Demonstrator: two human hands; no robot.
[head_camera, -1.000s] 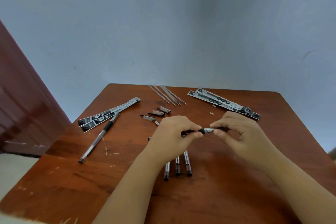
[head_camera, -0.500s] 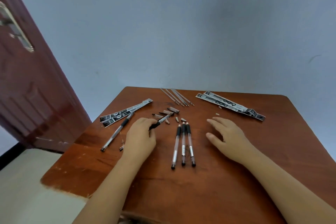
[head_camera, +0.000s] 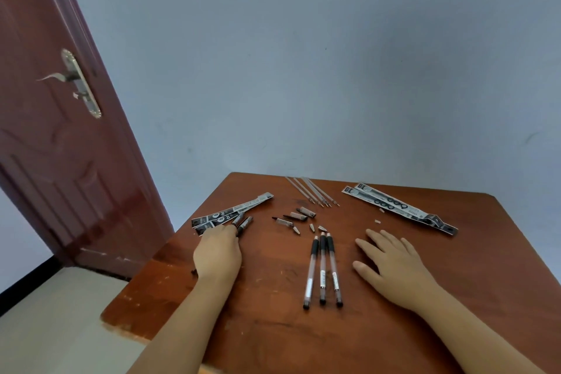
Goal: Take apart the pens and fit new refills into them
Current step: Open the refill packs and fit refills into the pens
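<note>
My left hand [head_camera: 218, 253] grips a pen [head_camera: 243, 224] at the far left, beside the wrappers [head_camera: 230, 215], while my right hand [head_camera: 391, 263] rests flat, released, steadying the table [head_camera: 455, 252].

Soft, even, dim daylight; faint shadows, slight softness, and wide-angle bending at the edges.
</note>
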